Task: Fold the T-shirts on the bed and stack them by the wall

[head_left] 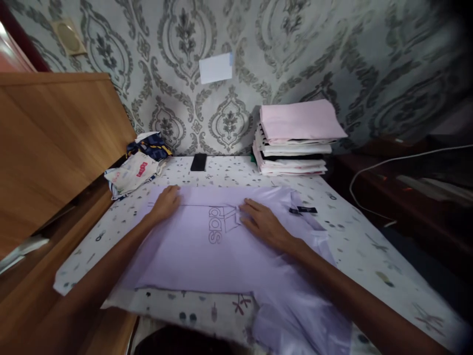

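A lavender T-shirt [185, 266] lies sideways on the patterned white sheet, its far side folded inward over part of the outlined "adas" lettering. My left hand [167, 203] rests on the folded strip near the hem end, fingers laid on the cloth. Over the logo beside the fold's edge, my right hand [266, 226] lies flat with its fingers stretched out. Just right of it a dark neck label [303, 210] shows near the collar. The near sleeve [295, 325] spreads toward me, under my right forearm.
A stack of folded clothes [295, 143], pink on top, stands at the back right by the wall. Smaller folded clothes [135, 172] lie back left, next to a wooden panel [55, 148]. A black phone [198, 162] lies between them. A white cable [353, 182] hangs at right.
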Motion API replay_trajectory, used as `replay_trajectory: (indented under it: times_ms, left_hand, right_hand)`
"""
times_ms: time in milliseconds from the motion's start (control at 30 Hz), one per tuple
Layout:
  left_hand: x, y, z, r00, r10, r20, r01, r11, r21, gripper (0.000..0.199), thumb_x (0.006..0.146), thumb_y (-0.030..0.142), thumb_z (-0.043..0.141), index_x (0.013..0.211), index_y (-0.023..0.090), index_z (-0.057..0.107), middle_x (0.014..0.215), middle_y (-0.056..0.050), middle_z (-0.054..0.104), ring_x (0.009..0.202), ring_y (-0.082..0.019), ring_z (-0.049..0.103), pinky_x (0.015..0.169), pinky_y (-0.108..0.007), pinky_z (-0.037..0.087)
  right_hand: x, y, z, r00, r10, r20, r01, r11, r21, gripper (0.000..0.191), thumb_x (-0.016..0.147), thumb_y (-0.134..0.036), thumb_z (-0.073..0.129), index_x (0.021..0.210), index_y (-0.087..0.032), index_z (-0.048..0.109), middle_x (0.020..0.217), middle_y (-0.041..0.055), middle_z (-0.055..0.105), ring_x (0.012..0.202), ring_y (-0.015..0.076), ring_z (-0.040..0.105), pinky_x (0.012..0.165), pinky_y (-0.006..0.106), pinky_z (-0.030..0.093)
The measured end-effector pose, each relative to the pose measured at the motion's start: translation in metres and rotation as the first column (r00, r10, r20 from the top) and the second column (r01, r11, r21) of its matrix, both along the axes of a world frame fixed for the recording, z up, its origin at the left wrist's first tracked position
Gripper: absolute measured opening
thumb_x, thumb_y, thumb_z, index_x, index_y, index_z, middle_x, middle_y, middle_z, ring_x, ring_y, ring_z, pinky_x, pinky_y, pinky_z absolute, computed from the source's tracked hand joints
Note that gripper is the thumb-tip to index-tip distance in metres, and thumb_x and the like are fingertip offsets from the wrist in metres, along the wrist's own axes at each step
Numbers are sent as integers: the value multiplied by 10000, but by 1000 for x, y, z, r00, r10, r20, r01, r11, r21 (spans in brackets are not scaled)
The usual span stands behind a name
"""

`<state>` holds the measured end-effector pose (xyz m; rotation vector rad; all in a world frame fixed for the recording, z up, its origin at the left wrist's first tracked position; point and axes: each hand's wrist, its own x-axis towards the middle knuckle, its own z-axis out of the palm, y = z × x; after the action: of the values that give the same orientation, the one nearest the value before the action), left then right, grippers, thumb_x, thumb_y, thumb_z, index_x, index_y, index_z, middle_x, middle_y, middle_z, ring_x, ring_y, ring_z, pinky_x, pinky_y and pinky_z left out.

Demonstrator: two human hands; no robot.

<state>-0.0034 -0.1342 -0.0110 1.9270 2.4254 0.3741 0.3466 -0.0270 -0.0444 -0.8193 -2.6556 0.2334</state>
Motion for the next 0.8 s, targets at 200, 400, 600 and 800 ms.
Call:
replay_trajectory:
  times_ms: [200, 400, 600, 800]
  left_hand:
    - [-59, -24, -10, 965, 261, -20, -262, 957, -125, 559, 998, 375, 287, 1468, 96, 404, 1584, -204, 357, 1481, -305, 306, 1173, -580, 241]
    - [-62, -33, -9, 950, 300, -88, -311, 934, -175, 612, 1004, 379, 211, 1516, 76, 354, 1610, -185, 309, 1501, -288, 268, 1180, -575, 242]
    - [-70, -28, -15, 959, 258, -114, -274, 948, -159, 675, 1006, 423, 144, 1503, 19, 357, 1603, -204, 308, 1485, -314, 297, 1153, -593, 276]
    - [-63, -29, -11, 952, 287, -102, -302, 937, -178, 737, 986, 465, 74, 1520, 33, 342, 1614, -179, 298, 1496, -306, 275, 1159, -580, 274]
  right_hand:
    - [-1, -3, -19, 999, -9, 52, 8, 1000, 21, 534, 1027, -445, 311, 1447, -171, 496, 1537, 155, 449, 1457, 278, 365, 1165, 524, 329]
    - [-4, -17, 0, 991, -53, 121, 59, 997, -47, 504, 1033, -392, 323, 1454, -170, 488, 1570, 143, 401, 1485, 257, 312, 1200, 501, 272]
    - [4, -23, 13, 989, -96, 116, 113, 982, -150, 517, 1041, -428, 342, 1479, -175, 449, 1595, 127, 361, 1499, 241, 278, 1223, 474, 213]
    - [-2, 3, 25, 980, -183, 81, 194, 966, -170, 519, 1039, -407, 336, 1449, -125, 481, 1535, 139, 456, 1470, 211, 342, 1204, 366, 269]
